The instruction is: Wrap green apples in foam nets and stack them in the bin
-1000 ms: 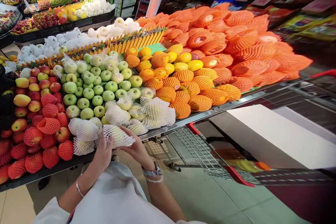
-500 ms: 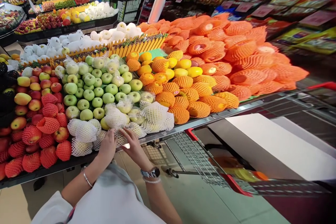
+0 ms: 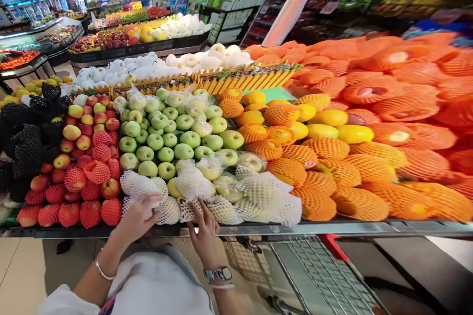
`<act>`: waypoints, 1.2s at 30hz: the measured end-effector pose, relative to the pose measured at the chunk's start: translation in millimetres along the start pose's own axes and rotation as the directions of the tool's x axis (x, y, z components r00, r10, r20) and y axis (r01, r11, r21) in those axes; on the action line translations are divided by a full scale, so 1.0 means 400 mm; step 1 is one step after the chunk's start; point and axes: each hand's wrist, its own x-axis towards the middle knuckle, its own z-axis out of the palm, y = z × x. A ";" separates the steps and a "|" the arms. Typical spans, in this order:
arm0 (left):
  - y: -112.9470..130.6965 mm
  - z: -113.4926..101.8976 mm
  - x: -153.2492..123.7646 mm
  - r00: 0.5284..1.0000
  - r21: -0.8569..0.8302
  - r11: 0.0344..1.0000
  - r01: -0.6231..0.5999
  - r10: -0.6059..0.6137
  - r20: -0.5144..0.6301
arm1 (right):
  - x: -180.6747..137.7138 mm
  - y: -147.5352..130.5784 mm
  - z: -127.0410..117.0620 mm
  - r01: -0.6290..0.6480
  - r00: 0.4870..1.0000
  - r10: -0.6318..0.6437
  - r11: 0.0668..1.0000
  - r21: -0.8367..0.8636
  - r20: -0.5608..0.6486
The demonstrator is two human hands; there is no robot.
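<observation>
My left hand rests with spread fingers on a fruit in white foam netting at the front edge of the produce stand. My right hand lies flat beside it, fingers stretched onto another white-netted fruit in the same front row. Neither hand grips anything. Bare green apples are piled just behind the netted row. A bracelet is on my left wrist, a watch on my right.
Red apples, some in red netting, lie to the left, black-netted fruit beyond. Oranges in orange netting fill the right. A wire shopping cart stands below the metal stand edge. More displays stand behind.
The netted fruit held in both hands a second ago now lies on the front row. Both hands moved forward onto the stand and opened. The view swung left and closer.
</observation>
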 end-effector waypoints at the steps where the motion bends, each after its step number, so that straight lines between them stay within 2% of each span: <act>1: -0.010 -0.044 -0.011 0.996 0.010 1.000 0.004 -0.003 -0.093 | -0.004 -0.001 0.005 0.003 1.000 -0.003 1.000 0.002 -0.017; 2: -0.023 -0.094 -0.022 0.977 0.039 0.999 0.015 -0.006 -0.215 | -0.007 -0.002 0.010 0.003 1.000 -0.003 1.000 0.005 -0.029; 3: -0.037 -0.149 -0.033 0.933 0.092 0.995 0.033 0.002 -0.360 | -0.009 -0.004 0.014 -0.001 0.999 0.001 1.000 0.010 -0.040; 4: -0.052 -0.209 -0.045 0.860 0.156 0.985 0.067 0.023 -0.510 | -0.011 -0.006 0.018 -0.005 0.999 0.006 1.000 0.017 -0.051; 6: -0.079 -0.339 -0.073 0.667 0.288 0.938 0.193 0.090 -0.740 | -0.013 -0.008 0.026 -0.009 0.997 0.011 1.000 0.028 -0.071; 9: -0.100 -0.527 -0.124 0.334 0.371 0.829 0.419 0.239 -0.912 | -0.016 -0.001 0.038 0.006 0.996 -0.003 0.999 0.033 -0.093; 10: -0.099 -0.580 -0.141 0.255 0.368 0.800 0.474 0.276 -0.927 | -0.017 0.004 0.041 0.014 0.995 -0.011 0.999 0.033 -0.097; 11: -0.095 -0.624 -0.155 0.199 0.367 0.778 0.510 0.309 -0.930 | -0.017 0.010 0.044 0.021 0.995 -0.018 0.999 0.034 -0.100; 12: -0.087 -0.660 -0.164 0.164 0.377 0.762 0.527 0.344 -0.925 | -0.017 0.015 0.047 0.028 0.994 -0.025 0.999 0.034 -0.102; 14: -0.064 -0.708 -0.162 0.157 0.431 0.749 0.504 0.411 -0.898 | -0.014 0.021 0.050 0.035 0.993 -0.031 0.999 0.034 -0.110; 15: -0.051 -0.723 -0.147 0.179 0.467 0.751 0.467 0.437 -0.882 | -0.013 0.022 0.051 0.032 0.993 -0.027 0.999 0.036 -0.116; 16: -0.039 -0.732 -0.123 0.224 0.505 0.755 0.418 0.453 -0.863 | -0.011 0.021 0.051 0.026 0.992 -0.022 0.999 0.039 -0.122; 18: -0.018 -0.745 -0.045 0.377 0.573 0.757 0.314 0.455 -0.807 | -0.006 0.017 0.050 0.012 0.992 -0.007 0.999 0.040 -0.126; 21: -0.015 -0.767 0.127 0.635 0.646 0.732 0.217 0.397 -0.663 | 0.001 0.005 0.045 -0.011 0.993 0.015 0.999 0.035 -0.119; 22: -0.022 -0.778 0.191 0.692 0.661 0.717 0.219 0.364 -0.624 | 0.002 0.001 0.044 -0.017 0.992 0.020 0.999 0.031 -0.121; 23: -0.034 -0.792 0.254 0.725 0.669 0.701 0.245 0.325 -0.607 | 0.002 -0.004 0.043 -0.023 0.992 0.026 0.999 0.026 -0.126; 24: -0.048 -0.809 0.314 0.730 0.666 0.685 0.297 0.286 -0.620 | 0.001 -0.010 0.043 -0.030 0.991 0.032 0.999 0.020 -0.134; 25: -0.063 -0.828 0.367 0.714 0.650 0.670 0.359 0.251 -0.654 | -0.002 -0.015 0.044 -0.039 0.989 0.040 0.999 0.011 -0.145; 28: -0.101 -0.900 0.476 0.619 0.582 0.653 0.484 0.215 -0.756 | -0.021 -0.032 0.056 -0.103 0.974 0.100 0.995 -0.001 -0.202; 32: -0.122 -1.033 0.531 0.555 0.543 0.660 0.519 0.223 -0.802 | -0.049 -0.044 0.086 -0.229 0.941 0.248 0.968 0.104 -0.233; 34: -0.125 -1.108 0.542 0.521 0.490 0.627 0.606 0.152 -0.840 | -0.052 -0.043 0.097 -0.279 0.924 0.309 0.948 0.154 -0.227; 36: -0.131 -1.179 0.548 0.500 0.446 0.541 0.714 0.052 -0.864 | -0.049 -0.040 0.103 -0.315 0.906 0.351 0.932 0.176 -0.238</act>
